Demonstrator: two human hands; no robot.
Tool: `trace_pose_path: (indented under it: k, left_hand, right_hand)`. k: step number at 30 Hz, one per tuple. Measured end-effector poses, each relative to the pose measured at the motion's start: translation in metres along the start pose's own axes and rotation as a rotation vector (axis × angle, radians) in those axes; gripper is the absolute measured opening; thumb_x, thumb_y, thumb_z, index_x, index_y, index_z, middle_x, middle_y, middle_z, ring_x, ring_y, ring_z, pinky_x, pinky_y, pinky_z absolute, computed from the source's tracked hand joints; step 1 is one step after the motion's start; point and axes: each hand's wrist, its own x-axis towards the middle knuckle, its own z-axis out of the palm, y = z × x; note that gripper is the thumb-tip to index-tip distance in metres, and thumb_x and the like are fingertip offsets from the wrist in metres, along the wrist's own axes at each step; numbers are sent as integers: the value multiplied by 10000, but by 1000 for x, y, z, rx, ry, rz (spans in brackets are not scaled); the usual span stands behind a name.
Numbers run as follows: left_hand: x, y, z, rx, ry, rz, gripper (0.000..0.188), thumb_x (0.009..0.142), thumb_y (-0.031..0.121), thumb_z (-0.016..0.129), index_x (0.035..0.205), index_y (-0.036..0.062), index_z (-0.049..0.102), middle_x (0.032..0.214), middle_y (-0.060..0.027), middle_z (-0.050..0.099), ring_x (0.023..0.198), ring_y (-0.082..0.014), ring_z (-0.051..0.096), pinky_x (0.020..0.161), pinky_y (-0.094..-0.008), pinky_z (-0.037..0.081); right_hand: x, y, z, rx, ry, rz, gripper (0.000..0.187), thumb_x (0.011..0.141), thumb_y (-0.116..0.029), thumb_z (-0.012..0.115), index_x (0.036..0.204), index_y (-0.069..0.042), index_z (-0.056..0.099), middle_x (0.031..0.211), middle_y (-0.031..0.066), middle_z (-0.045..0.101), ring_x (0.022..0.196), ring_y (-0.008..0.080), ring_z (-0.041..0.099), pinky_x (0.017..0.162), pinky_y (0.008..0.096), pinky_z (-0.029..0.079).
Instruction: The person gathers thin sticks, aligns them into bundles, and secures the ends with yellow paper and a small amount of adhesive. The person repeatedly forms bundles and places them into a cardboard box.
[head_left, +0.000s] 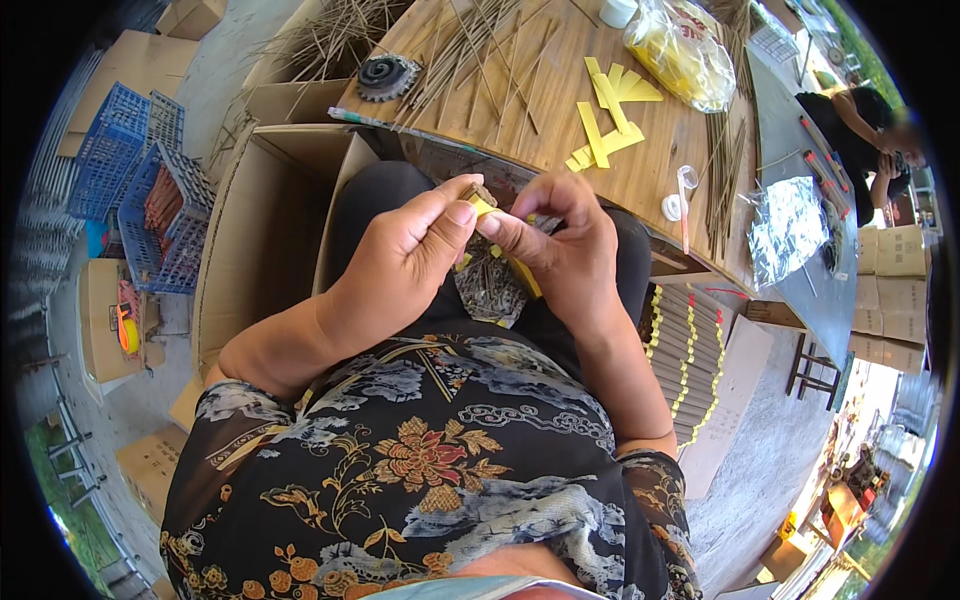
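Just off the near edge of the wooden table, above your lap, you work a small brown piece with a yellow strip set against it. Your left hand holds the piece narrowly between thumb and forefinger. Your right hand has its thumb at the strip and its fingers curled; they are too bunched from this view to tell whether they pinch anything.

The step in hand looks like wrapping the strip around the piece. From this grip, the next move seems to call for firm left-thumb pressure while the right draws the strip snug and flat, without skewing it. Spare yellow strips lie fanned on the table's right half, thin brown sticks across its left half, and brown rods with yellow bands below its near right corner.
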Motion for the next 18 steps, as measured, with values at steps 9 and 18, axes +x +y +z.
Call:
trace_pose_path:
  k: [9, 18]
  left_hand:
    - [-2, -9, 9, 238, 26, 172, 388, 931, 211, 407, 1220, -47, 418, 763, -22, 518, 665, -60, 451, 611, -185, 406]
    - [-3, -5, 9, 217, 24, 191, 331, 903, 118, 455, 1157, -93, 447, 960, -196, 590, 857, -166, 580, 737, -244, 455]
  right_hand:
    - [-11, -33, -3, -336, 258, 16, 209, 657, -172, 728, 664, -50, 559, 699, 62, 539, 679, 229, 535, 565, 319, 431]
    - [-19, -19, 0, 153, -23, 131, 117, 780, -123, 634, 838, -21, 634, 686, 43, 585, 612, 128, 532, 559, 247, 422]
